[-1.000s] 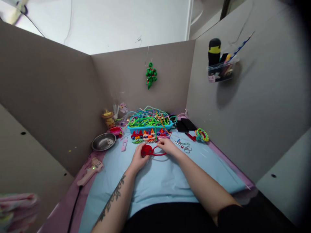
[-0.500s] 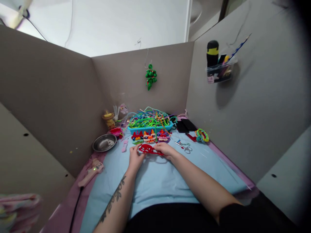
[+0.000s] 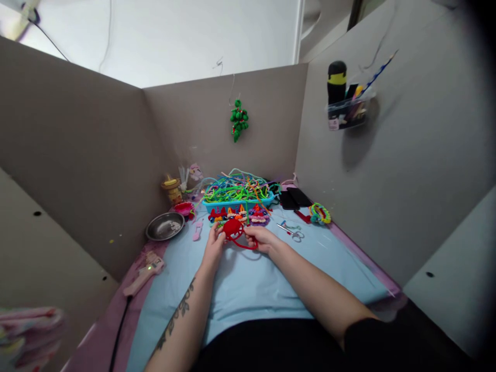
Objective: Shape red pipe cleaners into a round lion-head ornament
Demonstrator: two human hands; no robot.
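Observation:
My left hand (image 3: 214,244) pinches the left edge of a red pipe-cleaner piece (image 3: 232,227), which has a rounded, domed body and openwork along its lower edge. A loose red strand curves from it toward my right hand (image 3: 263,240), whose closed fingers grip the strand and the piece's right side. Both hands hold it above the light blue cloth (image 3: 263,289). Just behind stand small coloured pipe-cleaner figures (image 3: 259,215), partly hidden. Farther back, a blue basket (image 3: 217,206) is heaped with pipe cleaners (image 3: 236,190).
Scissors (image 3: 296,235) lie to the right, near coiled pipe cleaners (image 3: 320,213) and dark phone-like slabs (image 3: 298,197). At left are a metal bowl (image 3: 155,232), a pink clip-like item (image 3: 197,231) and a corded pink glue gun (image 3: 145,274). Grey panels (image 3: 225,88) enclose the table.
The red piece has tilted up, so its rounded face shows instead of its flatter edge. Its strand now hangs in a wider curve between my hands. The view has shifted slightly.

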